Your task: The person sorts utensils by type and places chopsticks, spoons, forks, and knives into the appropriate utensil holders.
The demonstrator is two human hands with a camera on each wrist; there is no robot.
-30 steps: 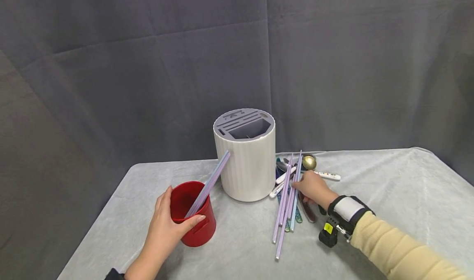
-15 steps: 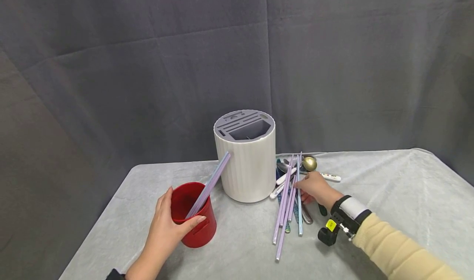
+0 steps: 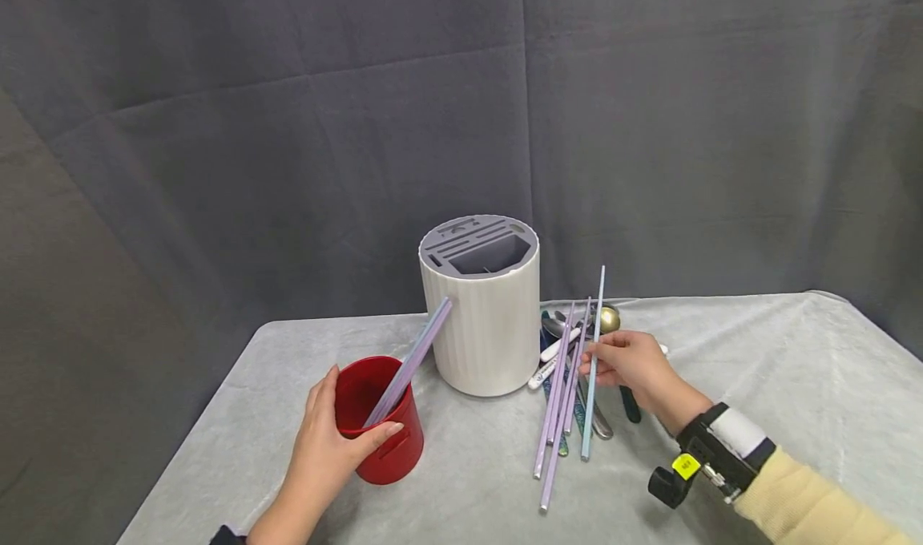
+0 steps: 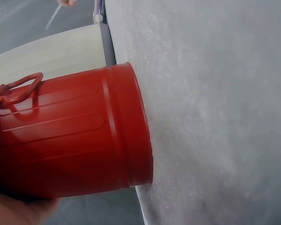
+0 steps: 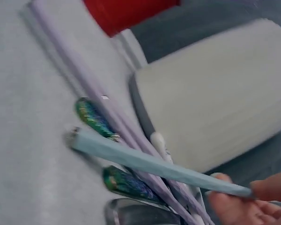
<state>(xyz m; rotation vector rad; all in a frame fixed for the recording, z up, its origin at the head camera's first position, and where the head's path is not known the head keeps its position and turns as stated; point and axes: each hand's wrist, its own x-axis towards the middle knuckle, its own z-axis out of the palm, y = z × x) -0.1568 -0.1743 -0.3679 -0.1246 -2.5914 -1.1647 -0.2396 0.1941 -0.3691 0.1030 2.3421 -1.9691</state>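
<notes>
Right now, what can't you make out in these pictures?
Lower ends of the chopsticks in the red cup: head view, hidden by its wall.
Part of the cutlery pile: head view, under the purple chopsticks and right hand.
Most of the left hand: left wrist view, cut off by the picture's edge.

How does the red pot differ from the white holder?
The red pot is smaller than the white holder. The red pot's mouth is open; the white holder has a grey slotted top. The left hand holds the red pot; no hand touches the white holder. Both are round containers.
</notes>
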